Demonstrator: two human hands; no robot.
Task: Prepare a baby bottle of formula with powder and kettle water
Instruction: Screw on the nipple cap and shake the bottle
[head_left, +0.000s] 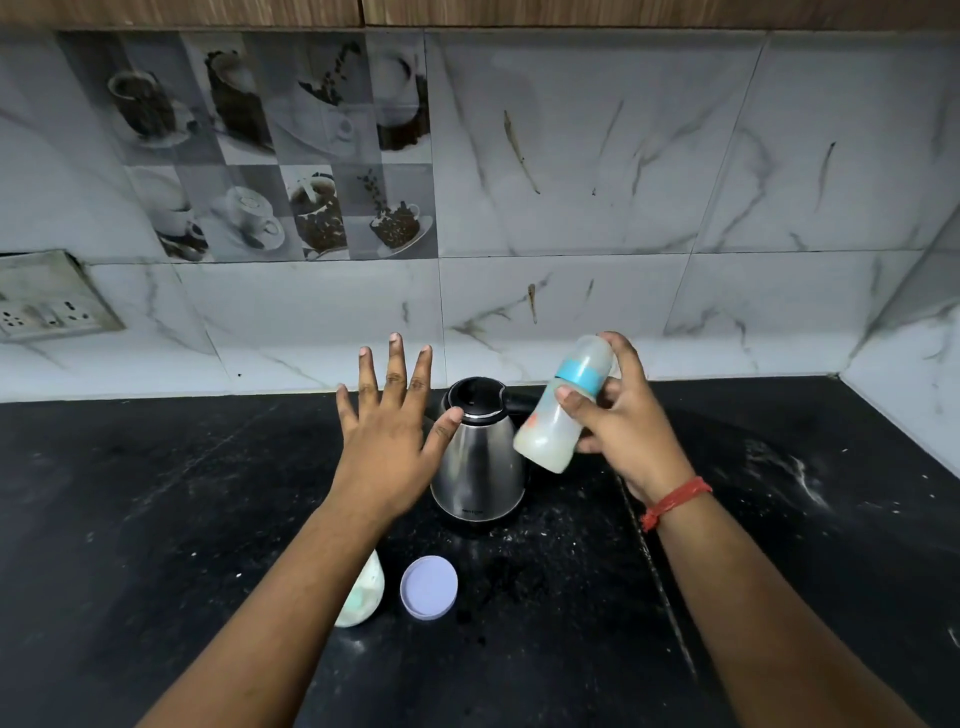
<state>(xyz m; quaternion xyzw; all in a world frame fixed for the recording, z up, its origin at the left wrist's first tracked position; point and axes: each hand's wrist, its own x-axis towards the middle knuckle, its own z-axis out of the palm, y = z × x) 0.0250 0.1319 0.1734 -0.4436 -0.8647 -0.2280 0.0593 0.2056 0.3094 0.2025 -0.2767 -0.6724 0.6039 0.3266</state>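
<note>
Your right hand (621, 415) grips the capped bottle (563, 402), tilted above the kettle (480, 457); your left hand (389, 426) hovers spread, holding nothing. If the blue collar is loose, a shake could spray milky formula. The black counter (156, 493) is dusted with powder, with marbled tiles behind.

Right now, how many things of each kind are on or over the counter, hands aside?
Kettle: 1
Bottle, held in the right hand: 1
Lid: 1
Pale container, half hidden behind the left arm: 1
Total: 4
</note>
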